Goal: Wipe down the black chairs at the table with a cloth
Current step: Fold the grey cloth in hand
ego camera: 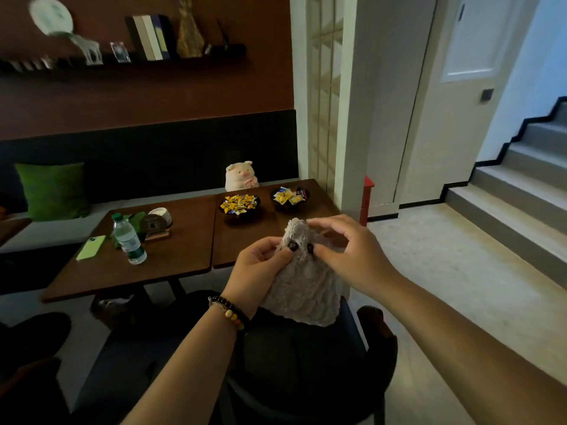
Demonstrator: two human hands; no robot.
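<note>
A grey, fluffy cloth (302, 289) hangs in the air in front of me, above a black chair (306, 363) with a dark seat and a wooden armrest at the right. My left hand (256, 268), with a bead bracelet at the wrist, pinches the cloth's upper left part. My right hand (346, 250) pinches its top edge from the right. The cloth's lower edge dangles just over the chair's back. A second dark chair (33, 335) shows at the lower left, mostly in shadow.
Two brown wooden tables (184, 240) stand pushed together, carrying a water bottle (129, 237), a green phone (91, 247), a tissue holder (155, 222) and two bowls of sweets (240, 205). A bench with a green cushion (53, 191) and a plush pig (241, 176) runs behind. Stairs (521, 185) rise at the right.
</note>
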